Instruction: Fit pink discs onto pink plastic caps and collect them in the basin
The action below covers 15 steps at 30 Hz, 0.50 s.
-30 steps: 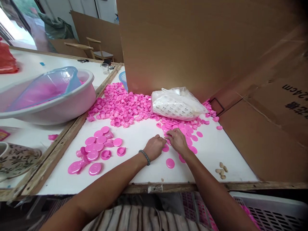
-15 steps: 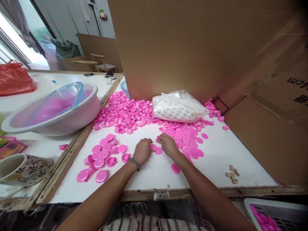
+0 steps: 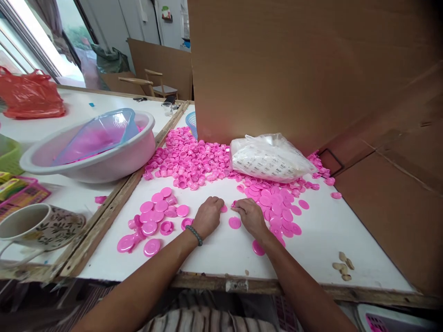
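My left hand [image 3: 208,216], with a beaded bracelet at its wrist, is closed at the fingertips on a flat pink plastic disc [image 3: 224,209]. Facing it, my right hand [image 3: 249,213] pinches a small pink plastic cup [image 3: 233,204], partly hidden by the fingers. A loose pink disc [image 3: 234,222] lies flat on the white tabletop between the hands. Many flat discs [image 3: 276,207] spread out beside my right hand. To the left of my left hand sits a cluster of discs and cup-and-disc pieces [image 3: 152,216].
Small pink cups [image 3: 194,159] are heaped at the back, against a large cardboard box [image 3: 277,69]. A white plastic bag [image 3: 273,159] rests on the heap. Peanuts [image 3: 343,266] lie front right. Leftward stand a basin [image 3: 114,161] and a floral mug [image 3: 41,226].
The view has swung slightly left. Of two discs that lay beside my left fingertips, one is now at those fingers and the other lies apart, nearer me. My right hand still pinches the small cup.
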Available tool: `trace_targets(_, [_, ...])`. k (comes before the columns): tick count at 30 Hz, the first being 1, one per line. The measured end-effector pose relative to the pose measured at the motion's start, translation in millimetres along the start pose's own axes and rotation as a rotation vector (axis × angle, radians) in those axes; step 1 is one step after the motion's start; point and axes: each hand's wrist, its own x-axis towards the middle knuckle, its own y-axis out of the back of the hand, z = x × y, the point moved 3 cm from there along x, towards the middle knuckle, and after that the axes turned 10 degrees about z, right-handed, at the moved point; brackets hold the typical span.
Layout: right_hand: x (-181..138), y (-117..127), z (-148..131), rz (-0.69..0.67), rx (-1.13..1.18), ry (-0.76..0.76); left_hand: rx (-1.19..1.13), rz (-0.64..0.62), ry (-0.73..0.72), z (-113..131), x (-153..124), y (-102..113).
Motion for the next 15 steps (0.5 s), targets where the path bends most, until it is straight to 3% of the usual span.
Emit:
trace_targets(3, [3,-1,-4,0.000,0.032,-0.013,-0.088,0.008,0.089,-8,-5,0])
trace_targets(9, [17,-17,-17,-0.051,-0.073,0.114,-0.262,0.063,0.269,-20,-6,-11])
trace_targets(15, [19,-31,-19,-0.186,-0.213,0.251,-0.310,0.089,0.283,-21,-4,-16])
